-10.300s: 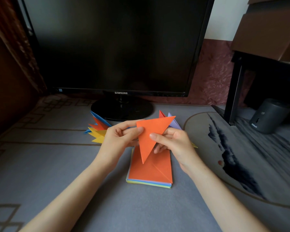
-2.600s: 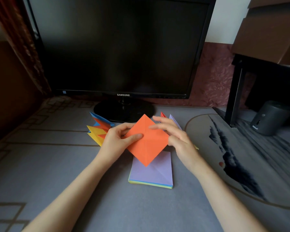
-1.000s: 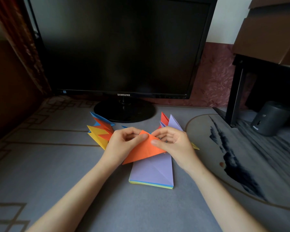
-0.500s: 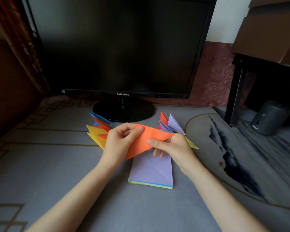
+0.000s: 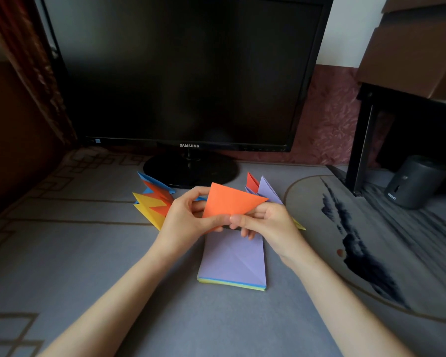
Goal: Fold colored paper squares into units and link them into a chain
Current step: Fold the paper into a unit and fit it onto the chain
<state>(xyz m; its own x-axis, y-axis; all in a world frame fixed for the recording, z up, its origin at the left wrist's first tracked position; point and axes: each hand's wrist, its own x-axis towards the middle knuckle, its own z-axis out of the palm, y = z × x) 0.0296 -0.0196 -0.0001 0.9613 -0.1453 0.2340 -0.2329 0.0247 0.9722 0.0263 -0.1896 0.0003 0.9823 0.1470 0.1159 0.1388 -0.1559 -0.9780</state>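
Folded orange paper triangle [image 5: 229, 202] held above the grey desk [image 5: 88, 253].
Left hand [image 5: 186, 217] and right hand [image 5: 265, 222] pinch its lower edge between thumbs and fingers; the lilac-topped square paper stack [image 5: 233, 264] apparently lies just below them.

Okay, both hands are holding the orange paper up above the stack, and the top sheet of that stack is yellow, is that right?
Not quite. The top sheet of the stack is purple, not yellow; yellow shows only along its lower edge, as the head view shows. The rest stands: the left hand and the right hand both hold the orange paper above it.
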